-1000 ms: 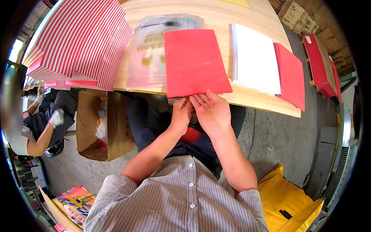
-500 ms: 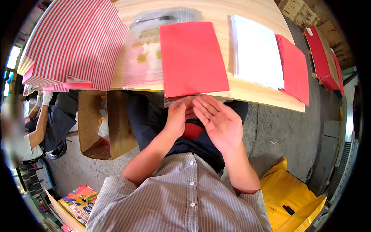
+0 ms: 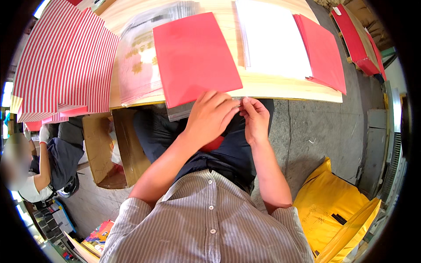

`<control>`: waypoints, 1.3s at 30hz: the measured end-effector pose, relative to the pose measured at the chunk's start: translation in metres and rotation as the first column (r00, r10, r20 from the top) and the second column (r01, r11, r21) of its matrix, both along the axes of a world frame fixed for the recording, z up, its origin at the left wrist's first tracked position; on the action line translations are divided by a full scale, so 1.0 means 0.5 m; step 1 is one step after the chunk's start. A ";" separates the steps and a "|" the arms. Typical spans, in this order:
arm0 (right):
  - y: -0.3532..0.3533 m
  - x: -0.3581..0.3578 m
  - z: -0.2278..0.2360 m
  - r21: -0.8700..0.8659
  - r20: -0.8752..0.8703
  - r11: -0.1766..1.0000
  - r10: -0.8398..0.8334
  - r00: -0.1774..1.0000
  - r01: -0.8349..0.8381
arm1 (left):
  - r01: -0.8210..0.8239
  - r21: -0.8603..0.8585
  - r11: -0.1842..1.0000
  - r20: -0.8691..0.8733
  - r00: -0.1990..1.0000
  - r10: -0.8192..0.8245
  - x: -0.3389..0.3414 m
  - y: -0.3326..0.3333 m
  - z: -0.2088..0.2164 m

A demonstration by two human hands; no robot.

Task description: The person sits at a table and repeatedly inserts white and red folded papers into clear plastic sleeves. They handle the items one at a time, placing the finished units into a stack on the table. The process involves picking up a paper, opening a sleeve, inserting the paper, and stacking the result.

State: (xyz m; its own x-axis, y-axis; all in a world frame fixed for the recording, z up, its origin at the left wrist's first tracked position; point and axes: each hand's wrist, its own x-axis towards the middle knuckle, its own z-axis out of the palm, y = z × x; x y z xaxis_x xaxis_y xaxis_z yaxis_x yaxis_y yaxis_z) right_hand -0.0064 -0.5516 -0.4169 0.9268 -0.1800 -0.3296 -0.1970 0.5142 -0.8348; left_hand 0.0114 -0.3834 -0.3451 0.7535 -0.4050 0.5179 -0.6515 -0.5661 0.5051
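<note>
A red folder or booklet [image 3: 197,55] lies at the table's front edge in a clear plastic sleeve [image 3: 179,112], whose strip hangs past the edge. My left hand [image 3: 211,115] is laid across that strip, its fingers bent together and reaching right; its thumb is hidden. My right hand [image 3: 255,119] pinches the strip's right end between thumb and fingertips, close to the left fingertips. Left of the red piece lies a pile of clear sleeves [image 3: 138,57] with gold print. White sheets [image 3: 272,39] and a stack of red folders [image 3: 320,55] lie to the right.
Tall red-and-white striped stacks [image 3: 66,61] fill the table's left. Below it stands an open cardboard box [image 3: 131,147]. A yellow bag [image 3: 329,206] sits on the floor at right. Another person [image 3: 41,166] works at far left.
My left hand has moved right over the sleeve's strip, and my right hand has gone from spread fingers to a pinch. The whole view has shifted, with the table turned slightly.
</note>
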 end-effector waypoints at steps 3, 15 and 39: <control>0.004 0.003 -0.007 -0.002 0.018 1.000 -0.008 1.000 0.008 | -0.022 0.124 0.992 0.048 0.999 0.016 0.045 -0.031 -0.034; -0.016 0.003 -0.012 -0.022 0.013 0.998 0.062 0.998 -0.062 | -0.053 0.160 0.986 0.015 0.999 0.051 0.069 -0.070 -0.055; -0.021 0.014 0.018 0.052 -0.089 0.989 0.144 0.986 -0.140 | 0.007 0.129 0.992 0.044 0.999 -0.012 0.026 -0.048 -0.081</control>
